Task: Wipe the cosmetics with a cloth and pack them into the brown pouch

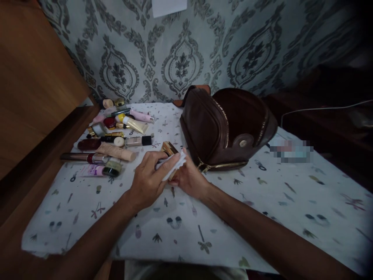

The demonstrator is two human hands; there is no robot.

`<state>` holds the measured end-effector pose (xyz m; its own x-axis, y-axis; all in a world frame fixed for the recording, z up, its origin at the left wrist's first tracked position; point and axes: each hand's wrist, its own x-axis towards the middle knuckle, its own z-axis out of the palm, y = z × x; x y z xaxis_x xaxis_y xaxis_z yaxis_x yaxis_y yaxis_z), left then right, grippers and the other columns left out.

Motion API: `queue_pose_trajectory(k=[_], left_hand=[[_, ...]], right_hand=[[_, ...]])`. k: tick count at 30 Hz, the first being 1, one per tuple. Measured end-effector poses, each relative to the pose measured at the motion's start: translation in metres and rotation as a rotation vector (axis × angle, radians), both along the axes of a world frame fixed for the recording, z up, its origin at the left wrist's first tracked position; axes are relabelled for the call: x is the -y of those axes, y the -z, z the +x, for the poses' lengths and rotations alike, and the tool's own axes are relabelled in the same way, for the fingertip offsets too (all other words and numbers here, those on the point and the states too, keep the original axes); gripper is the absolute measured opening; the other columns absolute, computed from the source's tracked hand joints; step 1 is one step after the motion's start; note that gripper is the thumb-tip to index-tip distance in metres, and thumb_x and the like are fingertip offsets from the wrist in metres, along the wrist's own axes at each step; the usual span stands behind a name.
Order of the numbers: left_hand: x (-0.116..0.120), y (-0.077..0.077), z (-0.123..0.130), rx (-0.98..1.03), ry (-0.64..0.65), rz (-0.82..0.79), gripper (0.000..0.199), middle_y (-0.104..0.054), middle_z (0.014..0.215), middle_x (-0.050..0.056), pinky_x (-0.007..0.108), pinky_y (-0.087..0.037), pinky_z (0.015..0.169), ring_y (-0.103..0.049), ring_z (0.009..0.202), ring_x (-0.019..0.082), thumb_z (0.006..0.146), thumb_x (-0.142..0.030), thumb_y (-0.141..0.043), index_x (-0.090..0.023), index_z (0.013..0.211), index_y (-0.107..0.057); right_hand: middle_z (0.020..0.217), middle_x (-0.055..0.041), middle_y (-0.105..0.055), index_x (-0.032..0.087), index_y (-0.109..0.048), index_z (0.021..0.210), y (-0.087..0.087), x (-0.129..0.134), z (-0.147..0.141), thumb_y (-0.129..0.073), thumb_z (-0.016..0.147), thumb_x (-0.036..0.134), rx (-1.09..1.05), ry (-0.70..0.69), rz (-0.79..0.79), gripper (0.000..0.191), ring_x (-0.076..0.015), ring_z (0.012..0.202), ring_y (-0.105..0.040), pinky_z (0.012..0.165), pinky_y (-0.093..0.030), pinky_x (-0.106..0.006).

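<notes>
My left hand point(148, 177) is closed on a white wipe point(175, 163), crumpled and pressed against a gold-coloured cosmetic item point(168, 148). From the other side, my right hand point(190, 177) grips that item, its fingers partly behind it. Most of the item is covered by the wipe and my fingers, so its exact kind does not show. Both hands are just above the patterned cloth, in front of a brown leather bag point(204, 128). The bag stands with its zip wide open and its inside dark.
Left of my hands lie several cosmetics, among them a foundation bottle point(138, 140), a beige tube point(116, 151), a yellow-capped tube point(132, 123) and a small jar point(112, 169). A wooden cabinet point(43, 58) borders the left side. A blurred-out item point(291, 151) lies at right.
</notes>
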<state>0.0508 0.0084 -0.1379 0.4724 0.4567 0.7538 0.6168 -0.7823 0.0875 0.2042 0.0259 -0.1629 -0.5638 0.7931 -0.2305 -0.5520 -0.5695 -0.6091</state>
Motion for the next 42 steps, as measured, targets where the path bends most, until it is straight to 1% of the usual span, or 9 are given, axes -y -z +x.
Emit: queue_pose_trajectory(k=[3, 7, 14, 18, 22, 27, 31, 37, 42], left_hand=[[-0.002, -0.001, -0.002, 0.02, -0.02, -0.025, 0.05, -0.056, 0.11, 0.012, 0.037, -0.049, 0.084, -0.055, 0.101, 0.023, 0.094, -0.012, -0.053, -0.021, 0.143, -0.048], [-0.006, 0.0, -0.004, 0.05, -0.096, -0.051, 0.044, -0.055, 0.11, 0.012, 0.038, -0.05, 0.087, -0.055, 0.102, 0.023, 0.096, -0.015, -0.052, -0.018, 0.139, -0.052], [-0.013, 0.007, -0.009, 0.04, -0.197, -0.18, 0.038, -0.055, 0.111, 0.014, 0.043, -0.051, 0.09, -0.055, 0.104, 0.025, 0.099, -0.026, -0.047, -0.01, 0.132, -0.058], [-0.013, 0.006, -0.009, 0.059, -0.142, -0.247, 0.037, -0.054, 0.112, 0.013, 0.04, -0.052, 0.089, -0.056, 0.104, 0.023, 0.1, -0.023, -0.041, -0.013, 0.132, -0.058], [-0.012, 0.006, -0.006, 0.061, -0.089, -0.205, 0.038, -0.056, 0.107, 0.011, 0.037, -0.051, 0.087, -0.056, 0.101, 0.022, 0.098, -0.016, -0.044, -0.016, 0.134, -0.057], [-0.01, 0.003, -0.005, 0.134, -0.037, -0.215, 0.042, -0.057, 0.106, 0.008, 0.035, -0.051, 0.086, -0.058, 0.098, 0.019, 0.097, -0.014, -0.047, -0.023, 0.137, -0.054], [-0.005, -0.003, -0.003, 0.146, 0.053, -0.22, 0.04, -0.057, 0.109, 0.009, 0.033, -0.051, 0.086, -0.057, 0.101, 0.018, 0.096, -0.012, -0.05, -0.022, 0.134, -0.056], [-0.003, -0.008, -0.003, 0.086, 0.225, -0.211, 0.03, -0.06, 0.105, 0.011, 0.035, -0.05, 0.08, -0.057, 0.097, 0.02, 0.089, -0.005, -0.052, -0.016, 0.115, -0.065], [-0.009, -0.008, -0.008, 0.117, 0.206, -0.217, 0.027, -0.062, 0.096, 0.008, 0.033, -0.049, 0.076, -0.058, 0.091, 0.019, 0.085, -0.001, -0.05, -0.017, 0.098, -0.067]], right_hand=[[0.063, 0.002, -0.063, 0.019, -0.062, 0.079, 0.001, 0.0, 0.002, -0.055, 0.087, 0.066, -0.054, -0.053, -0.01, 0.049, -0.0117, 0.053, -0.057, 0.045, -0.035, -0.02], [0.07, -0.0013, -0.069, 0.018, -0.064, 0.08, 0.003, 0.0, 0.005, -0.059, 0.087, 0.058, -0.097, -0.117, 0.013, 0.041, -0.0161, 0.061, -0.065, 0.048, -0.042, -0.022], [0.077, -0.0037, -0.073, 0.018, -0.067, 0.094, -0.002, -0.002, 0.007, -0.047, 0.094, 0.048, -0.226, -0.068, -0.011, 0.036, -0.0192, 0.065, -0.067, 0.055, -0.05, -0.029], [0.079, -0.0034, -0.073, 0.019, -0.066, 0.094, -0.003, -0.005, 0.008, -0.044, 0.096, 0.045, -0.292, -0.004, -0.021, 0.035, -0.0193, 0.067, -0.067, 0.055, -0.052, -0.03], [0.079, -0.0036, -0.072, 0.018, -0.066, 0.095, -0.004, -0.009, 0.009, -0.037, 0.099, 0.046, -0.287, 0.041, -0.017, 0.04, -0.0186, 0.067, -0.066, 0.057, -0.054, -0.031], [0.077, -0.0025, -0.071, 0.019, -0.065, 0.098, -0.001, -0.008, 0.006, -0.038, 0.1, 0.043, -0.211, 0.038, -0.005, 0.036, -0.0168, 0.065, -0.065, 0.058, -0.054, -0.029], [0.074, -0.0015, -0.07, 0.018, -0.065, 0.093, 0.003, -0.006, 0.002, -0.043, 0.099, 0.041, -0.159, 0.023, -0.015, 0.032, -0.0158, 0.064, -0.063, 0.064, -0.056, -0.03], [0.067, 0.0008, -0.068, 0.017, -0.065, 0.086, -0.003, -0.009, 0.006, -0.047, 0.098, 0.039, -0.153, 0.144, -0.117, 0.031, -0.0118, 0.053, -0.059, 0.052, -0.052, -0.022], [0.072, -0.0026, -0.071, 0.017, -0.065, 0.09, -0.002, -0.012, 0.011, -0.041, 0.1, 0.04, -0.169, 0.115, -0.088, 0.035, -0.0136, 0.056, -0.062, 0.054, -0.057, -0.026]])
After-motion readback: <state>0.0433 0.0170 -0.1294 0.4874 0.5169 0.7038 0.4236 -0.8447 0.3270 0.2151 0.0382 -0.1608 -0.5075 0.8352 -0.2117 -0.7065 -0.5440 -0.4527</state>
